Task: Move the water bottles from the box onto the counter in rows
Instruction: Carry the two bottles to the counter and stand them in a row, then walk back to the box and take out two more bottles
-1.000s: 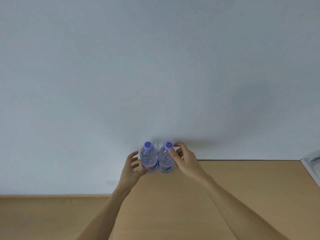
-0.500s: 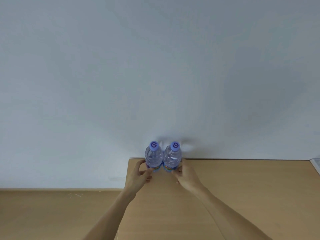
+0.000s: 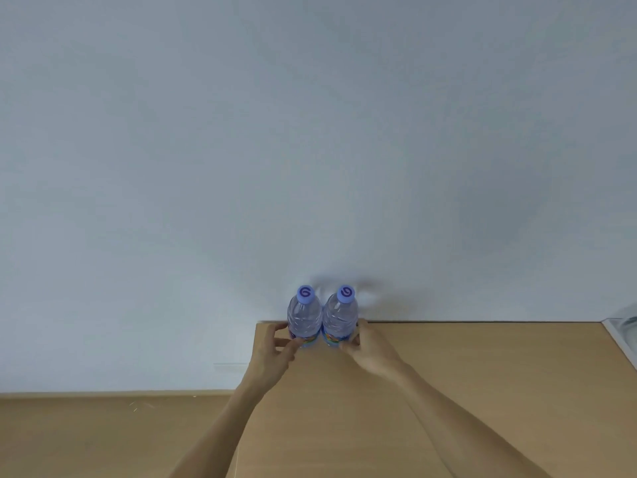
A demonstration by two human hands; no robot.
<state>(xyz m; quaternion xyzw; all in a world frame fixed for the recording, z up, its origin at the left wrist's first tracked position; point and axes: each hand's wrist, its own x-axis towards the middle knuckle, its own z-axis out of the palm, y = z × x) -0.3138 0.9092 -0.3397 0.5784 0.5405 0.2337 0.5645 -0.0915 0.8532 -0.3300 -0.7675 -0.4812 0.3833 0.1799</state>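
Observation:
Two clear water bottles with purple caps stand upright side by side, touching, at the back left corner of the wooden counter against the wall. My left hand holds the base of the left bottle with thumb and fingers around its label. My right hand grips the base of the right bottle the same way. The box is out of view.
A pale wall rises right behind the bottles. The counter's left edge runs down from the left bottle; beyond it lies a lower wooden surface. A white-rimmed object sits at the far right edge.
Both hands have slid down from the bottles' upper parts to their bases. The bottles have settled a little to the right against the wall, standing together.

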